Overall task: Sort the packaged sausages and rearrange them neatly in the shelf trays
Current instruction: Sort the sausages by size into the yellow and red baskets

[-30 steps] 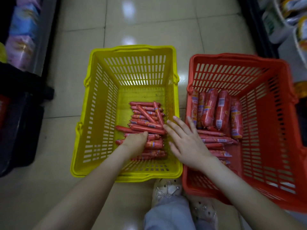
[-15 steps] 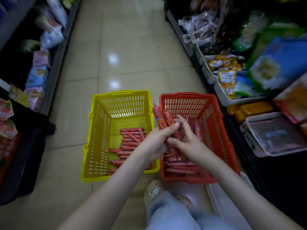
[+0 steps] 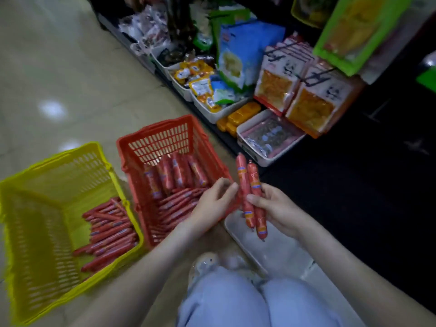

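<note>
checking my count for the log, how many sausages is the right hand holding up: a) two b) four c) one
a: the right hand grips two sausages side by side, ends pointing up.

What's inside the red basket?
Inside the red basket are thick sausages leaning at the far end and thin sausages lying flat. The left hand hides the near right corner.
</note>
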Demonstrator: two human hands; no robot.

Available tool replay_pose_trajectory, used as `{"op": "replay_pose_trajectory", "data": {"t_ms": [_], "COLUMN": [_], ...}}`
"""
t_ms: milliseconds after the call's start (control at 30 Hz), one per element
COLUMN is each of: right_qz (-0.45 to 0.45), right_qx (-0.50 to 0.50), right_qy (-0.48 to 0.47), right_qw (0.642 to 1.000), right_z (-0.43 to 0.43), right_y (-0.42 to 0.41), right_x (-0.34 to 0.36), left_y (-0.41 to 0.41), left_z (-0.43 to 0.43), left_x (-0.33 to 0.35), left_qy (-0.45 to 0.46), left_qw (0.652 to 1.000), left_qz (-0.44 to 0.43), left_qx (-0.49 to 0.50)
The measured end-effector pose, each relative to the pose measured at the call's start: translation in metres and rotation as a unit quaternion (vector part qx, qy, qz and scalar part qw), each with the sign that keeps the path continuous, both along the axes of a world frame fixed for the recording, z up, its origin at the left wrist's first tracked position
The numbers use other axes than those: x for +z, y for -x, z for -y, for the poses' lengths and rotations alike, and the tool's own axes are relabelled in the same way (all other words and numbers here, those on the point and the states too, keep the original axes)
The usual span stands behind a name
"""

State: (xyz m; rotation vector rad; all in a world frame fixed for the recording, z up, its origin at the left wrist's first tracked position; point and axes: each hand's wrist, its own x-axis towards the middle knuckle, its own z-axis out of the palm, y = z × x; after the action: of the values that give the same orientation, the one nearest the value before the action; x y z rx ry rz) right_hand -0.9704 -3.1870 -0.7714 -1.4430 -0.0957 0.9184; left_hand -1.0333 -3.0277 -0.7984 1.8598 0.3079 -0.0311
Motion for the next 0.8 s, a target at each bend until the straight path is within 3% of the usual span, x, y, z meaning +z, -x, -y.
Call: {"op": "replay_pose_trajectory", "data": {"t_ms": [100, 200, 300, 367, 533, 633, 700, 800], "right_qz": [-0.051, -0.096, -0.136, -0.163, -0.19, -0.135, -0.13, -0.008], "right_qx": [-0.102, -0.155, -0.16, -0.167, -0.205, -0.212, -0.216, -0.089], "right_qy": [0.067, 0.146, 0.202, 0.216, 0.23, 0.243, 0.215, 0.298], "right_qw": [0.991, 0.972, 0.957, 0.948, 0.932, 0.937, 0.944, 0.951], "right_z": [0.056, 0.095, 0.108, 0.103, 0.069, 0.054, 0.052, 0.06], "right_y": [-0.018, -0.02, -0.017, -0.015, -0.015, -0.021, -0.022, -0.016], "right_x": [-0.062, -0.132, -0.201, -0.241, -0.312, -0.336, -0.344, -0.351], "left_y": [-0.017, -0.033, -0.044, -0.047, -0.033, -0.033, -0.03, -0.029], "left_z": [0.039, 0.062, 0.066, 0.063, 0.07, 0.07, 0.066, 0.059], "left_x": [-0.079, -0.158, -0.217, -0.25, -0.287, -0.287, -0.294, -0.306], "left_qy": [-0.166, -0.318, -0.407, -0.417, -0.426, -0.466, -0.438, -0.42], "left_qw": [0.972, 0.892, 0.82, 0.835, 0.828, 0.83, 0.836, 0.842], "left_qz": [-0.019, -0.066, -0.186, -0.192, -0.218, -0.157, -0.144, -0.109], "left_qx": [-0.167, -0.316, -0.358, -0.302, -0.292, -0.265, -0.298, -0.32]}}
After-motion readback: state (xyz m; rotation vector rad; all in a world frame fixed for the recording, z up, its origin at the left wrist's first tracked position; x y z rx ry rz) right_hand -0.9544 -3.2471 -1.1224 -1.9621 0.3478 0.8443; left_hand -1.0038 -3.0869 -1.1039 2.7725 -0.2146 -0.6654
